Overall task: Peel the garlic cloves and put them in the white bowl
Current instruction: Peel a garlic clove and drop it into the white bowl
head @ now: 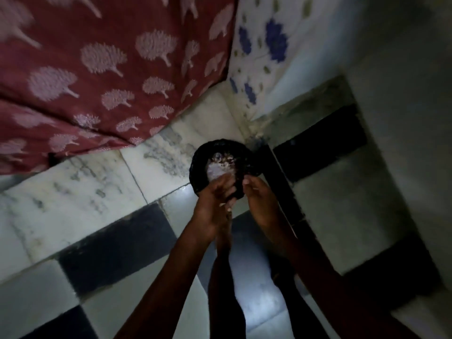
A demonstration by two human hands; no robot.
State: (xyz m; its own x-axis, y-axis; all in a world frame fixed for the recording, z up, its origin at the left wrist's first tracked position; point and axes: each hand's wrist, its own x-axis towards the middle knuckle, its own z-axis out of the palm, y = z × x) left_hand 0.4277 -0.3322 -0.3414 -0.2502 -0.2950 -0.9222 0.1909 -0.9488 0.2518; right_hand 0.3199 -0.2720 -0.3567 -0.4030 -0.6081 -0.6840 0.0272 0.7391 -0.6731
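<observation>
A round black bin [198, 167] lined with a dark bag stands on the floor near the wall corner. Pale scraps and dark waste [219, 165] lie inside it. Both my hands hover over its near rim. My left hand [215, 199] points its bunched fingers down towards the bin's opening. My right hand [260, 200] is beside it, fingers loosely curled, fingertips close to the left hand's. I see nothing plainly held in either hand; the view is dim and blurred. A small pale fleck [221, 205] shows between the hands. No garlic cloves or white bowl are in view.
The floor [85, 192] is pale marble with black tiles. A red patterned cloth [97, 69] hangs at the upper left, and a white cloth with blue flowers [264, 50] beside it. A grey wall [403, 118] runs along the right. My leg [223, 241] stands below the hands.
</observation>
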